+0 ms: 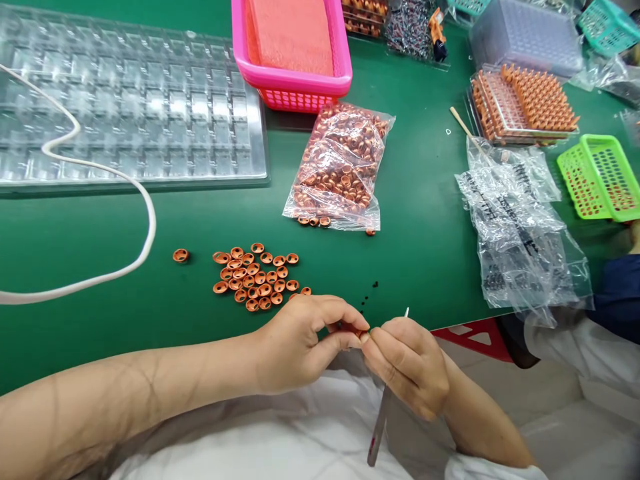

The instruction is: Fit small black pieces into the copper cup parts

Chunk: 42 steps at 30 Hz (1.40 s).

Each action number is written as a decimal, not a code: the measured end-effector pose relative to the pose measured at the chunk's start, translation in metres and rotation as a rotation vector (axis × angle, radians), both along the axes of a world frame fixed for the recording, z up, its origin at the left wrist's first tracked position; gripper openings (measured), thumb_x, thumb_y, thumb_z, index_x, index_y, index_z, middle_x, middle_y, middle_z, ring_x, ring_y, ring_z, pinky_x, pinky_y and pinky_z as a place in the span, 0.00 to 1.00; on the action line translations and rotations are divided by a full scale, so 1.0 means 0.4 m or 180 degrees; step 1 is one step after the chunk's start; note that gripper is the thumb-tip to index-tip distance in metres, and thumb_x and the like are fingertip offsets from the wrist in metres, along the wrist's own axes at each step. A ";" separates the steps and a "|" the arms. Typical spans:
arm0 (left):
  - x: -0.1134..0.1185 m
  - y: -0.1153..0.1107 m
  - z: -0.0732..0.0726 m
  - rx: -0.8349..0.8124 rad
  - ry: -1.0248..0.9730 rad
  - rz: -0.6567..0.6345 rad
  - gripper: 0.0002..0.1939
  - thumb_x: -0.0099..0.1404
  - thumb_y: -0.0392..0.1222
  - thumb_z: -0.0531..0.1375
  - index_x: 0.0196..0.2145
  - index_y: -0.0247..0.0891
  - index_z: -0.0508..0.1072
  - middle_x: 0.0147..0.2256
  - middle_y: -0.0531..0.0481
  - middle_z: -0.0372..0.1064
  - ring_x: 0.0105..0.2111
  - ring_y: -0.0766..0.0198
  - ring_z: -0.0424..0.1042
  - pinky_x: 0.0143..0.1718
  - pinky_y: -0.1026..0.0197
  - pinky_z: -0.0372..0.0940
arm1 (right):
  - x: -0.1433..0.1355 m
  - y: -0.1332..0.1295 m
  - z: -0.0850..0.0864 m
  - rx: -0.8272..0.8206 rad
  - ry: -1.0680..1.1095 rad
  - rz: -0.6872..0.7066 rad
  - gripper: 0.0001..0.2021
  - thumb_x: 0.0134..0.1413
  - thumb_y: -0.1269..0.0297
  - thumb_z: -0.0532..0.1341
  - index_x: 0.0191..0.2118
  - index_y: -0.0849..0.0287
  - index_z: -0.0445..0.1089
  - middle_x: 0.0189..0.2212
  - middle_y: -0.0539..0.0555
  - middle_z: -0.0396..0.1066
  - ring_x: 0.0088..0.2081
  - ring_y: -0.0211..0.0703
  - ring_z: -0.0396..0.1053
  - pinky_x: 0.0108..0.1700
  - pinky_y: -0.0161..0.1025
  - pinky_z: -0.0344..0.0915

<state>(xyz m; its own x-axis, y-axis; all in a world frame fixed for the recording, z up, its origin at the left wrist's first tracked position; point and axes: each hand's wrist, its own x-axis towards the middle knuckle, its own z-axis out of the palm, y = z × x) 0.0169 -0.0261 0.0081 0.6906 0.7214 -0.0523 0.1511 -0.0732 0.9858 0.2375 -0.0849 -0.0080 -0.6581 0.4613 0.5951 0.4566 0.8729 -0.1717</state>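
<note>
My left hand (305, 343) pinches a small copper-orange cup-shaped part (361, 334) between thumb and forefinger, close above the table's front edge. Most of that part is covered by fingers. My right hand (413, 367) meets it there, its thumb and fingertips pressed at the same part. Held in the right palm are grey metal tweezers (380, 427), their pointed end sticking out above the knuckles and their back end hanging down. Left of my hands, several like cup-shaped parts (253, 273) with holes lie in a loose cluster. Tiny black bits (375, 285) lie just beyond my fingers.
A clear bag (340, 167) full of orange parts lies ahead, below a pink basket (345, 83). Left is a clear compartment tray (130, 113) with a white cable (150, 220). At right are plastic bags (525, 233), a green basket (583, 177) and someone's dark sleeve (617, 287).
</note>
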 end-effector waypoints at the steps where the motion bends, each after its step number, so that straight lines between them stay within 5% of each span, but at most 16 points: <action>1: 0.000 0.001 -0.001 0.0013 -0.0001 0.0000 0.06 0.64 0.30 0.60 0.36 0.34 0.79 0.31 0.49 0.80 0.29 0.67 0.76 0.33 0.68 0.71 | 0.002 -0.001 0.001 -0.0020 -0.0011 -0.0004 0.06 0.54 0.78 0.64 0.39 0.70 0.76 0.40 0.64 0.74 0.37 0.46 0.71 0.30 0.42 0.69; 20: 0.002 0.001 -0.004 0.0022 -0.0179 0.0007 0.05 0.66 0.31 0.62 0.37 0.33 0.79 0.31 0.49 0.80 0.28 0.69 0.77 0.31 0.71 0.69 | 0.004 -0.013 0.041 -0.0316 -0.0221 -0.0245 0.18 0.64 0.76 0.48 0.45 0.74 0.75 0.39 0.65 0.75 0.38 0.48 0.71 0.32 0.44 0.70; 42: 0.000 -0.010 -0.003 0.0194 -0.0153 0.0035 0.07 0.64 0.28 0.61 0.36 0.32 0.79 0.29 0.49 0.78 0.27 0.69 0.75 0.31 0.72 0.68 | -0.016 -0.020 0.023 0.0168 -0.0086 -0.0312 0.08 0.60 0.78 0.59 0.37 0.68 0.77 0.38 0.63 0.75 0.38 0.45 0.72 0.30 0.40 0.72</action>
